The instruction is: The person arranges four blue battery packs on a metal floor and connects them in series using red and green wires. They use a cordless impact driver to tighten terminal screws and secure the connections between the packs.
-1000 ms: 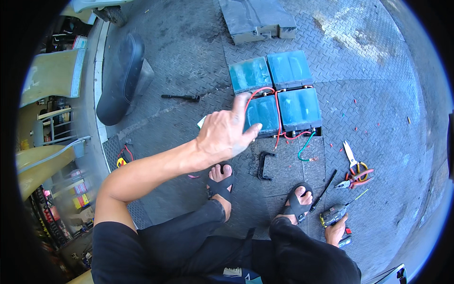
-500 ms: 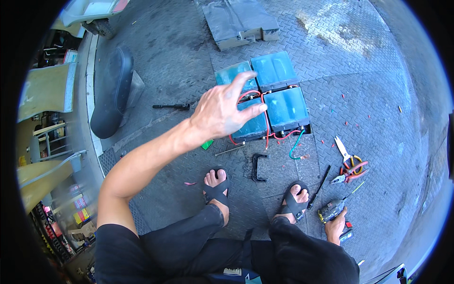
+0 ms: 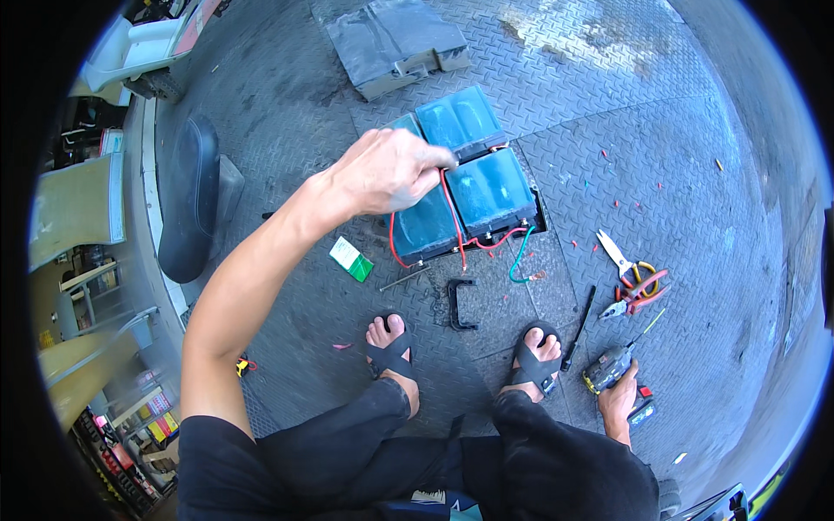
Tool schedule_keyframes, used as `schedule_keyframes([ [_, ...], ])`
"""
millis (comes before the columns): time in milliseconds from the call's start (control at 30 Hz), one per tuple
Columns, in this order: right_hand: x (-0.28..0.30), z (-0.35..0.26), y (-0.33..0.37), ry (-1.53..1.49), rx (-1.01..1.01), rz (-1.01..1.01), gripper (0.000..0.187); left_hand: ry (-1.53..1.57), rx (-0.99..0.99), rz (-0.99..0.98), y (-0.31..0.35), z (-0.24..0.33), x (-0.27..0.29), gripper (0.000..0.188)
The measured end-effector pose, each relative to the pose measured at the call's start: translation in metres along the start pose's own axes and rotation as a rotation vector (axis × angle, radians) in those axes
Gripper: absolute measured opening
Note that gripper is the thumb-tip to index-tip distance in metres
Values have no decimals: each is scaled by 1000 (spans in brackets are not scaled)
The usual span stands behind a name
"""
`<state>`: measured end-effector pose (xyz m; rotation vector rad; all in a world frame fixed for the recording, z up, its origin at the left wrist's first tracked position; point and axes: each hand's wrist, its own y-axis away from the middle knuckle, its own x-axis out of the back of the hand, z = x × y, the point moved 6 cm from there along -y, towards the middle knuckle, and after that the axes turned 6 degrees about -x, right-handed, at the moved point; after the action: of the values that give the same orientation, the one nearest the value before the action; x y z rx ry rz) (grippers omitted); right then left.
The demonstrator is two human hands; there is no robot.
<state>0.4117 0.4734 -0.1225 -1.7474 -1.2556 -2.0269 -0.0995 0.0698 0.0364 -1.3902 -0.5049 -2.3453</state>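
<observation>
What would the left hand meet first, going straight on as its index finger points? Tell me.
Likely the near-right teal battery, around its far edge, though how high the left hand hovers is unclear.

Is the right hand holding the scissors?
No, the right hand grips the power drill, while the scissors lie on the floor by the red-handled pliers.

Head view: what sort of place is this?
Probably a vehicle repair workshop: teal battery-like blocks with red wires, a black padded seat on the floor, and a power drill in the right hand.
</observation>
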Motion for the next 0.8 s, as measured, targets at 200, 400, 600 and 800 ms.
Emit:
schedule_keyframes([
  [200, 2, -1, -3, -29, -54, -51, 95, 50, -100, 144, 9, 18, -3, 30],
  [400, -1, 0, -1, -25, -18, -14, 93, 22, -254, -69, 17, 71, -31, 44],
  [600, 29, -16, 1, 324, -86, -229, 102, 53, -229, -79, 22, 81, -27, 41],
  [800, 129, -148, 3, -132, 250, 49, 62, -197, -403, -78, 15, 85, -36, 10],
])
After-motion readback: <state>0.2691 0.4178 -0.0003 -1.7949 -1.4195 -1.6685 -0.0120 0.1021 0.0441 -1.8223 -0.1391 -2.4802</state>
